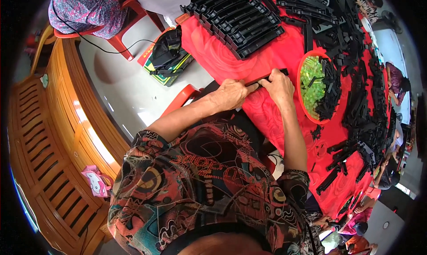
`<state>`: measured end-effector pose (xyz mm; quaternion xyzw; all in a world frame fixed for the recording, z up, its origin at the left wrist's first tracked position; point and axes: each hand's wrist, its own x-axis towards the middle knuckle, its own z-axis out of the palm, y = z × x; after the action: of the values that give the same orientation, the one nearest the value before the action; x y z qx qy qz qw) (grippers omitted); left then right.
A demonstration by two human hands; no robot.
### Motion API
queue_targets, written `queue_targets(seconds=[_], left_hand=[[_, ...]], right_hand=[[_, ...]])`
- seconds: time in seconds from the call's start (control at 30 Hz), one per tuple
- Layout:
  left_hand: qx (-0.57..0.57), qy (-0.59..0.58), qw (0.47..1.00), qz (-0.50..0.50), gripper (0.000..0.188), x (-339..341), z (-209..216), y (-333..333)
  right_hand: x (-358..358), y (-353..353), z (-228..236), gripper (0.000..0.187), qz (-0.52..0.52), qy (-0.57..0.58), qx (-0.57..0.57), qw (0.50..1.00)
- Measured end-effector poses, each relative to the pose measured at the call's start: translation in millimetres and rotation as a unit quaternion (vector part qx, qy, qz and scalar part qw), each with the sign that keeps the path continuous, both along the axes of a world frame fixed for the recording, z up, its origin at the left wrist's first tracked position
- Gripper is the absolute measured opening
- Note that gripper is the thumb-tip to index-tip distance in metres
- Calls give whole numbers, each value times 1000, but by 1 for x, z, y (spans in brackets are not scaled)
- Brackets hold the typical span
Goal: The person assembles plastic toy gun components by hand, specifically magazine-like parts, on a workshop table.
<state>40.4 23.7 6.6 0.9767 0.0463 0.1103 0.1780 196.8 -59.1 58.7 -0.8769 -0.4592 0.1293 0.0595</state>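
Near the table's edge, a long narrow black plastic strip (263, 78) is held level between my two hands. My left hand (233, 94) closes round its near left end. At the other end my right hand (280, 87) pinches it, with the thumb pressed along the side and the tip of the strip sticking out past the fingers. Just to the right stands an orange-rimmed bowl (299, 87) with yellow-green clear pieces (312, 79) on one side and small black pieces (328, 92) on the other. Beyond my hands lies a neat row of long black plastic parts (235, 21).
A red patterned cloth (262, 126) covers the table. Loose black parts (360, 104) pile along its right side. On the left are a wooden bench (49, 161), a black bag (169, 50) on a box, and a person on a red chair (120, 44). Other people sit along the far right.
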Motion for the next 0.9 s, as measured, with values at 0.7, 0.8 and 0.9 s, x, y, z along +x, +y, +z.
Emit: queue_targets(seconds=[0.7, 0.8, 0.9], left_hand=[[42, -28, 998, 22, 53, -2, -14, -8], [32, -22, 999, 20, 53, -1, -9, -8], [18, -2, 1000, 22, 52, 0, -3, -7]], right_hand=[[-4, -20, -21, 20, -123, 129, 160, 971], [-6, -15, -18, 24, -122, 94, 124, 980], [-5, -9, -12, 28, -123, 81, 80, 986]])
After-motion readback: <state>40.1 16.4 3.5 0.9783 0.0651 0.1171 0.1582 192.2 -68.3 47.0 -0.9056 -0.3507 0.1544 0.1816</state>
